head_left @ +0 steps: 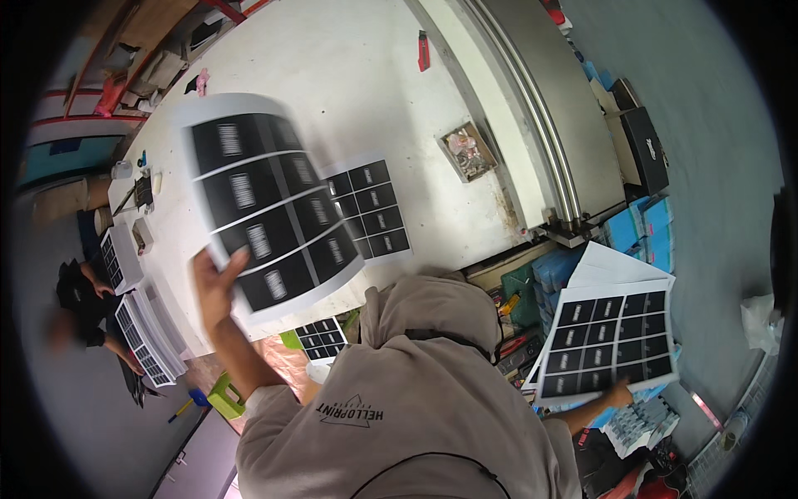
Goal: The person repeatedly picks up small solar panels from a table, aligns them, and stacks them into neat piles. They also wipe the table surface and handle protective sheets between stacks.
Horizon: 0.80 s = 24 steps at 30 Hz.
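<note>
My left hand grips the lower left edge of a printed sheet, thumb on top. The sheet is white-bordered with rows of black panels, bowed and slightly blurred, and held above the table. Partly behind it, another sheet with black panels lies flat on the white table. Off to the right, my right hand is closed at the lower edge of a similar printed sheet, which rests over other white sheets. Some of the right hand's fingers are hidden.
A red cutter knife and a small tray of scraps lie near long metal rails. At the far left, another person's hands touch stacks of printed sheets. Blue-wrapped bundles stand at right; a green stool is lower left.
</note>
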Motion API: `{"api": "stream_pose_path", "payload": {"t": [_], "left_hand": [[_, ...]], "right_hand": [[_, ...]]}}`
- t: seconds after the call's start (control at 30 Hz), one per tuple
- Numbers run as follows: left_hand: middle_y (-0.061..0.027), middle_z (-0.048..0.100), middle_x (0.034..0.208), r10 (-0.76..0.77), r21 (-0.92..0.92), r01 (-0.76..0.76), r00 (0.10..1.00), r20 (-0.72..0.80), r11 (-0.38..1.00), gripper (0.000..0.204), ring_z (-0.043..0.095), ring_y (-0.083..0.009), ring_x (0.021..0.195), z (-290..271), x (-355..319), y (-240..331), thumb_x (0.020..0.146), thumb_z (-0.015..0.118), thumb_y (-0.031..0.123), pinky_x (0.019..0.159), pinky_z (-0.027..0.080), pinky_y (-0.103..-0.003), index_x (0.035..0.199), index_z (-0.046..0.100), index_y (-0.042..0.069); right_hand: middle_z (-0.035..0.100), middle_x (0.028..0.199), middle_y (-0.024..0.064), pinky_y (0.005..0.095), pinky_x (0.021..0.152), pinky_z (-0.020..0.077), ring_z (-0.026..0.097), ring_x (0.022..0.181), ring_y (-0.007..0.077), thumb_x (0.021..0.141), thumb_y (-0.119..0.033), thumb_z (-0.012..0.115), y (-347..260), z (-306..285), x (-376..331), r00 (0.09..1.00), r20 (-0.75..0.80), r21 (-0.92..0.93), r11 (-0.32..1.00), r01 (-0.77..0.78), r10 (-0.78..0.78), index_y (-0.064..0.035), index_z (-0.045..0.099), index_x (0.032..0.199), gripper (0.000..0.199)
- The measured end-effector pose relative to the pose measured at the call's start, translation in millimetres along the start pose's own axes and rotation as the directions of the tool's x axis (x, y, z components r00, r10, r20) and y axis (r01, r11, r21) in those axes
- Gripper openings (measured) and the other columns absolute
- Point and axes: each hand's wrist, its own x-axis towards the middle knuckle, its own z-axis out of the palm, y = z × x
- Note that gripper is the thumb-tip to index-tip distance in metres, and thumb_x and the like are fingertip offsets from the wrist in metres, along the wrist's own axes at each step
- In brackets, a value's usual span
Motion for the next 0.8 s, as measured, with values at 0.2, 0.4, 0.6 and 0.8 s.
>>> {"api": "stream_pose_path", "payload": {"t": [0.2, 0.4, 0.6, 0.8], "left_hand": [[-0.0027, 0.07, 0.079, -0.371, 0.245, 0.348, 0.927, 0.051, 0.905, 0.027, 0.061, -0.0109, 0.068, 55, 47, -279, 0.087, 0.079, 0.024, 0.063, 0.048, -0.028, 0.092, 0.073, -0.001], [-0.0246, 0.07, 0.109, -0.435, 0.592, 0.467, 0.876, -0.209, 0.656, 0.069, 0.065, -0.0409, 0.107, 79, 50, -415, 0.073, 0.08, 0.051, 0.094, 0.05, -0.046, 0.108, 0.068, -0.007], [-0.0324, 0.024, 0.154, -0.049, 0.839, 0.229, 0.971, -0.236, 0.494, 0.13, 0.018, -0.0495, 0.145, 188, 40, -286, 0.059, 0.079, 0.076, 0.112, 0.021, -0.068, 0.154, 0.023, 0.007], [-0.0327, 0.009, 0.159, -0.141, 0.904, 0.22, 0.974, -0.179, 0.367, 0.135, 0.006, -0.0493, 0.149, 223, 50, -294, 0.058, 0.084, 0.069, 0.115, 0.013, -0.069, 0.159, 0.015, 0.013]], "right_hand": [[0.069, 0.1, 0.027, 0.0492, 0.086, 0.0474, 0.064, 0.094, 0.0417, 0.09, -0.057, 0.064, -103, -228, 93, 0.986, 0.077, 0.61, 0.776, -0.163, 0.146, 0.0122, 0.066, 0.107, 0.071], [0.066, 0.093, 0.021, 0.0407, 0.076, 0.0494, 0.063, 0.084, 0.0299, 0.087, -0.044, 0.073, -233, -238, 182, 0.99, -0.139, 0.628, 0.77, 0.108, -0.026, -0.0024, 0.064, 0.117, 0.052], [0.066, 0.097, 0.0278, 0.0391, 0.053, 0.0565, 0.067, 0.072, 0.0302, 0.084, -0.038, 0.081, -432, -258, 175, 0.985, 0.059, 0.997, 0.047, -0.068, 0.159, 0.0151, 0.043, 0.121, 0.074], [0.06, 0.117, 0.0292, 0.0419, 0.091, 0.05, 0.062, 0.102, 0.0301, 0.088, -0.018, 0.078, -616, -207, 123, 0.991, 0.074, 0.978, -0.201, -0.049, 0.114, 0.0176, 0.046, 0.122, 0.059]]}}
